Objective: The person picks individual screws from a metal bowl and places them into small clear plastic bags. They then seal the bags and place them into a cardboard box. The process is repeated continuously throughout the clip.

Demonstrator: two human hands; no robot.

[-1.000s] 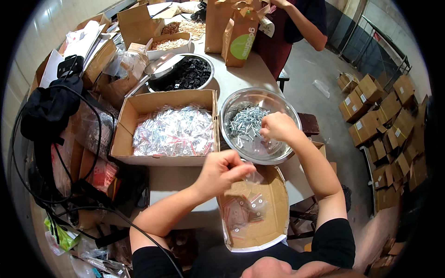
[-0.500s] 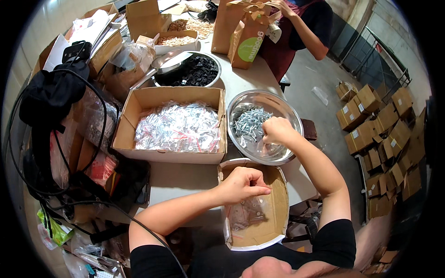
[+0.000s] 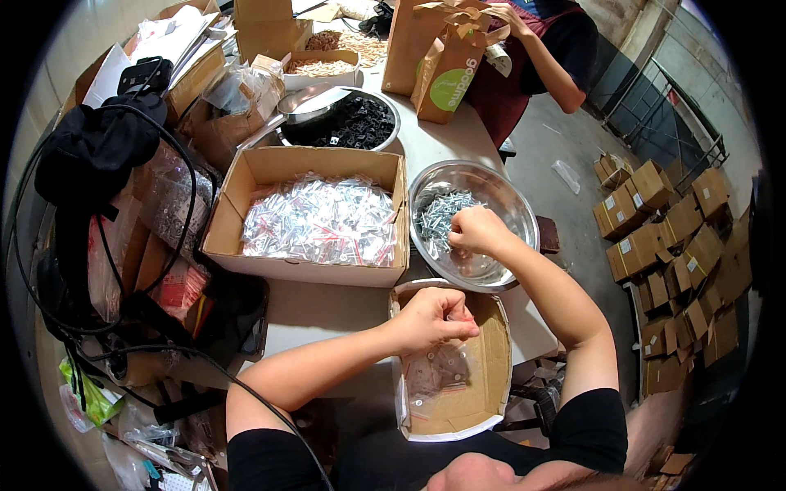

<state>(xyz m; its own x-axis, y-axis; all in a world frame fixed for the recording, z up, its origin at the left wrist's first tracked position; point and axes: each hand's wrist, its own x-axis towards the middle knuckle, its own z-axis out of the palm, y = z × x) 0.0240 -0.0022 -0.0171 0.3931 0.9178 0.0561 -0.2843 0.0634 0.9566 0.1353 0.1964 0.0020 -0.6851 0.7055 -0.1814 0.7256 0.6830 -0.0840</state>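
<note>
My right hand [image 3: 483,232] reaches into a shiny metal bowl [image 3: 517,196], its fingers bent down and closed at the near edge of a heap of silver screws [image 3: 438,214]. Its fingertips are partly hidden, so what they pinch cannot be made out. Over a shallow cardboard tray [image 3: 490,368], my left hand [image 3: 438,319] is closed in a pinch on a small clear plastic bag, mostly covered by the fingers. Small clear packets [image 3: 426,378] with little pale parts lie in the tray. Left of the bowl, a cardboard box [image 3: 307,272] holds many filled clear packets [image 3: 319,221].
A bowl of black parts [image 3: 360,123] with a metal scoop [image 3: 311,106] stands behind the box. Further back are a tub of tan pieces [image 3: 323,67] and paper bags [image 3: 446,86] near another person [image 3: 553,61]. A black cable [image 3: 237,380] crosses my left arm. Cartons [image 3: 679,237] are stacked at right.
My right hand has shifted slightly left within the bowl, toward the screws. My left hand stays pinched over the tray, its fingertips turned a little. The whole view has shifted slightly.
</note>
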